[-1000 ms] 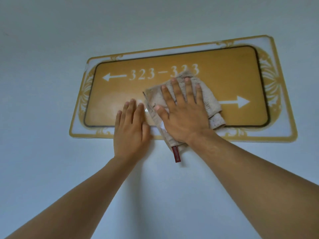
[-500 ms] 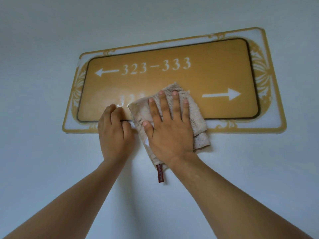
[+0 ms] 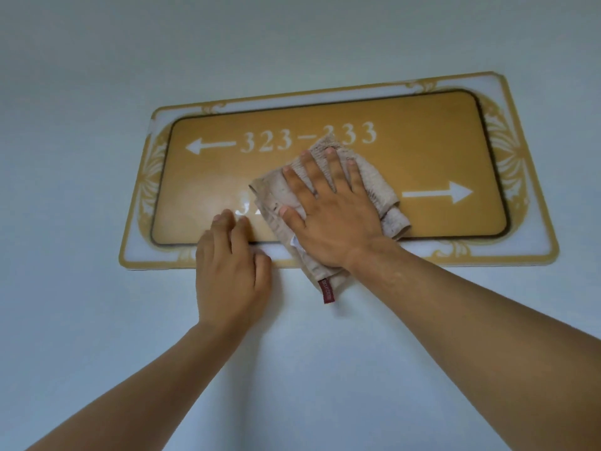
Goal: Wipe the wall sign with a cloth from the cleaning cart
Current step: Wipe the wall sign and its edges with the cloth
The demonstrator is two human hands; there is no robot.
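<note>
A gold wall sign (image 3: 422, 151) with white arrows, room numbers and a pale ornate border hangs on the wall. My right hand (image 3: 328, 206) lies flat with spread fingers on a beige cloth (image 3: 377, 190), pressing it against the sign's middle and lower part. The cloth covers most of the lower row of numbers and touches the upper row. A dark red tag (image 3: 327, 291) hangs from the cloth below the sign. My left hand (image 3: 231, 268) rests with curled fingers on the sign's lower edge, left of the cloth, holding nothing.
A plain pale blue-white wall (image 3: 97, 320) surrounds the sign on every side. My two forearms reach up from the bottom of the view. No cart or other object is visible.
My right hand and the cloth slid down to the sign's lower edge, then back up to the middle. My left hand stayed at the lower edge, its fingers more curled than one second ago.
</note>
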